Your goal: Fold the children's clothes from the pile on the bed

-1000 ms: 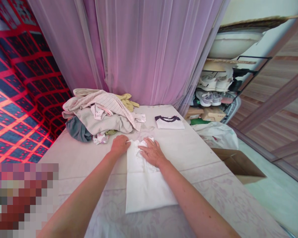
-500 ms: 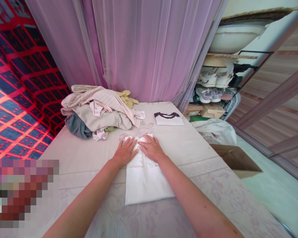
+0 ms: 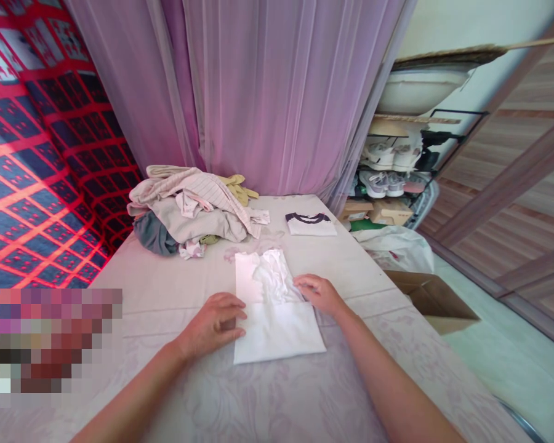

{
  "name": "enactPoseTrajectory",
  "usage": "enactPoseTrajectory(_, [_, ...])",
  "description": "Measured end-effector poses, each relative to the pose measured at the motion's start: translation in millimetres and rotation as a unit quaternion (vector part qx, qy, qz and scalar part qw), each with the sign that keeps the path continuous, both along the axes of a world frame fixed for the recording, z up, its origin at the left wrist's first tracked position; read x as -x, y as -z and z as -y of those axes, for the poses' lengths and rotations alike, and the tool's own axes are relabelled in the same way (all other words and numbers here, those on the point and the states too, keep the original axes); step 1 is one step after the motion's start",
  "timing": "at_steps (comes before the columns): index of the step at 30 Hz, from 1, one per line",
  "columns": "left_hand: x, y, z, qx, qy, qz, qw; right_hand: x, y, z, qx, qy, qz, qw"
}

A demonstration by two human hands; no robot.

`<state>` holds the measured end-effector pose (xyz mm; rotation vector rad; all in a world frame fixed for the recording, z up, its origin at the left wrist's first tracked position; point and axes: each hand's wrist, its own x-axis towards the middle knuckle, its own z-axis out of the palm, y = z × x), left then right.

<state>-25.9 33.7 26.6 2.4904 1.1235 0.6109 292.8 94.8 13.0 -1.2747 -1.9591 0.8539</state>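
No legible text, labels or numbers anywhere in view. The folded white garment (image 3: 274,307) and the cardboard box (image 3: 431,300) show nothing readable (any small marks are too blurred to tell).

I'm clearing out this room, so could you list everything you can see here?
folded garment: 1, white, middle of the table
clothes heap: 1, beige, pink, grey and yellow, far left of the table
folded T-shirt: 1, white with dark collar, far end of the table
table cover: 1, pale pink patterned, under the clothes
sheer curtain: 1, pinkish lilac, behind the table
patterned fabric: 1, red and dark blue, left of the curtain
shoes: at least two pairs, white and grey, on a rack right of the curtain
basin: 1, white, above the shoes
cardboard box: 1, brown, open, right of the table
plastic bag: 1, white, behind the box
left hand: 1, at the garment's left edge
right hand: 1, at the garment's right edge
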Motion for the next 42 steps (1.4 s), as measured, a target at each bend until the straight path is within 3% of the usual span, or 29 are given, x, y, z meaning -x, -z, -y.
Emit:
enactPoseTrajectory(4, [6, 0.1, 19, 0.020, 0.036, -0.047, 0.998, -16, 1.0, 45, -0.030, -0.029, 0.017, 0.999])
enactPoseTrajectory(8, [0, -1.4, 21, 0.029, -0.023, -0.052, 0.998, -23, 6.0, 61, -0.055, 0.023, 0.093, 0.994])
enactPoseTrajectory(11, [-10, -3.3, 14, 0.042, -0.117, -0.058, 0.991, -23, 7.7, 58, -0.076, 0.084, 0.181, 0.977])
enactPoseTrajectory(17, [-29, -5.7, 4, 0.050, -0.218, -0.108, 0.969, -17, -0.8, 54, -0.059, 0.078, 0.256, 0.962])
enactPoseTrajectory(25, [-33, -3.1, 12, 0.065, -0.237, -0.058, 0.968, -9, -8.0, 60, 0.012, 0.118, 0.216, 0.969])
enactPoseTrajectory(31, [-31, -4.0, 19, 0.086, -0.262, -0.014, 0.961, -7, 1.2, 51, 0.053, 0.097, 0.001, 0.994])
enactPoseTrajectory(36, [-30, 2.1, 22, 0.076, -0.272, -0.039, 0.958, -8, 6.9, 40, 0.060, 0.117, 0.088, 0.987])
enactPoseTrajectory(42, [-33, 4.7, 5, 0.028, -0.241, -0.026, 0.970, 8, -19.3, 3, 0.002, 0.119, 0.232, 0.965])
